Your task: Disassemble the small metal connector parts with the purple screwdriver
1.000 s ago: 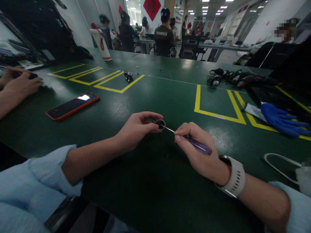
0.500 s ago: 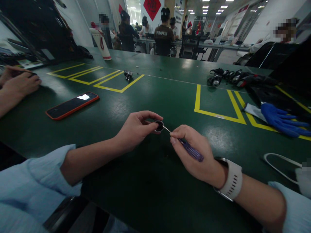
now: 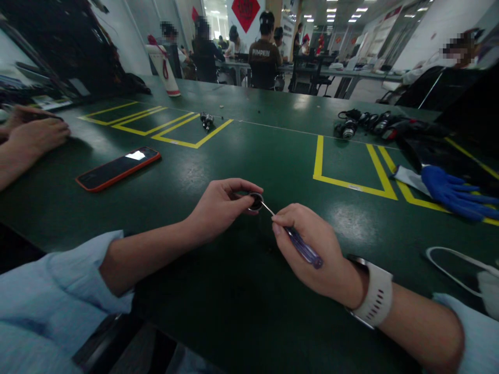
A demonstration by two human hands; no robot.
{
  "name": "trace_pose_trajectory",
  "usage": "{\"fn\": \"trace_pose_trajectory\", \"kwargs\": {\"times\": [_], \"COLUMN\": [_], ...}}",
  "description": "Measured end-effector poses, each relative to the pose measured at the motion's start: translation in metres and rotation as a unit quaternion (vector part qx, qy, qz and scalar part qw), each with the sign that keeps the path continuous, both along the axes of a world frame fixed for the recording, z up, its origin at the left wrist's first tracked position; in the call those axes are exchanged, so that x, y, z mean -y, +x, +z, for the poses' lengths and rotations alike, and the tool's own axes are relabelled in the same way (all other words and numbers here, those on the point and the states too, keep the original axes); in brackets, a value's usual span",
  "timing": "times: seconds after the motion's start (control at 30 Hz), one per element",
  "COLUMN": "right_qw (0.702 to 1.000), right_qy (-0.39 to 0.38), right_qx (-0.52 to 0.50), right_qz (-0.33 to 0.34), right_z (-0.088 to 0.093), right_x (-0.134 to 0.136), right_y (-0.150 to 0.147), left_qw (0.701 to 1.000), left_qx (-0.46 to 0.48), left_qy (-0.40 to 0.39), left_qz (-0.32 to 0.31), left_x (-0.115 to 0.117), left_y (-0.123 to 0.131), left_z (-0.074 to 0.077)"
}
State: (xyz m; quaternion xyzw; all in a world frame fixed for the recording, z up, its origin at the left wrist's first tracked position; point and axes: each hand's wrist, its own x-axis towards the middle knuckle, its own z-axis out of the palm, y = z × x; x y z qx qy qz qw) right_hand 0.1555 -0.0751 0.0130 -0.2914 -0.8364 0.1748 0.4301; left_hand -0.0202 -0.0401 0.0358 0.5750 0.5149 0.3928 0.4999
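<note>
My left hand (image 3: 220, 208) pinches a small round black part (image 3: 256, 200) between thumb and fingers, low over the dark green table (image 3: 273, 156). My right hand (image 3: 312, 249) grips a small screwdriver with a clear purple handle (image 3: 302, 246). Its thin metal shaft points up and left, and the tip sits in the round part. A white watch is on my right wrist.
A phone in a red case (image 3: 118, 169) lies to the left. Another person's hands (image 3: 35, 135) rest at the far left. A blue glove (image 3: 452, 192) and a pile of dark parts (image 3: 364, 123) lie to the right, a small metal part (image 3: 206, 120) at the back, a white cable (image 3: 452, 259) near right.
My right hand has drawn left and nearer to me, steepening the screwdriver; its tip stays at the round part. My left hand has hardly moved.
</note>
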Motion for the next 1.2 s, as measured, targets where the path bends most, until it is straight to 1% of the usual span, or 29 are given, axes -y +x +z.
{"fn": "trace_pose_trajectory", "kwargs": {"times": [0.13, 0.27, 0.33, 0.4, 0.43, 0.5, 0.53, 0.6, 0.67, 0.73, 0.8, 1.07, 1.2], "right_qw": [1.000, 0.999, 1.000, 1.000, 0.999, 0.988, 0.975, 0.934, 0.898, 0.881, 0.882, 0.911, 0.923], "right_qy": [0.005, -0.006, -0.008, -0.010, -0.022, -0.088, -0.141, -0.255, -0.343, -0.388, -0.395, -0.349, -0.331], "right_qx": [0.004, 0.026, 0.026, -0.001, -0.032, -0.124, -0.174, -0.251, -0.275, -0.270, -0.254, -0.219, -0.196], "right_qz": [-0.005, -0.018, -0.014, -0.006, -0.007, -0.011, -0.009, 0.005, 0.021, 0.029, 0.031, 0.013, -0.007], "right_z": [0.000, 0.000, 0.001, 0.002, 0.002, 0.002, 0.002, 0.001, -0.001, -0.003, -0.003, 0.001, 0.001], "right_x": [0.000, 0.002, 0.004, 0.005, 0.005, 0.003, 0.002, -0.001, -0.004, -0.006, -0.006, -0.003, -0.002], "right_y": [-0.001, -0.003, -0.003, -0.001, 0.000, 0.004, 0.006, 0.009, 0.009, 0.008, 0.006, 0.006, 0.005], "left_qw": [1.000, 1.000, 1.000, 1.000, 1.000, 1.000, 1.000, 1.000, 1.000, 1.000, 1.000, 0.999, 0.999], "left_qx": [0.000, -0.005, -0.006, -0.004, -0.003, -0.003, -0.006, -0.008, -0.002, 0.009, 0.015, 0.024, 0.014], "left_qy": [0.004, 0.011, 0.019, 0.023, 0.024, 0.023, 0.019, 0.007, -0.003, -0.005, -0.007, -0.012, -0.013], "left_qz": [-0.006, -0.009, -0.008, -0.008, -0.010, -0.017, -0.020, -0.024, -0.023, -0.020, -0.019, -0.027, -0.034], "left_x": [0.000, -0.001, -0.001, -0.002, -0.002, -0.003, -0.003, -0.004, -0.004, -0.005, -0.005, -0.005, -0.004], "left_y": [0.000, 0.000, -0.001, -0.002, -0.002, -0.003, -0.003, -0.003, -0.003, -0.003, -0.003, -0.003, -0.003], "left_z": [-0.002, -0.003, -0.004, -0.004, -0.005, -0.005, -0.005, -0.006, -0.007, -0.008, -0.009, -0.010, -0.010]}}
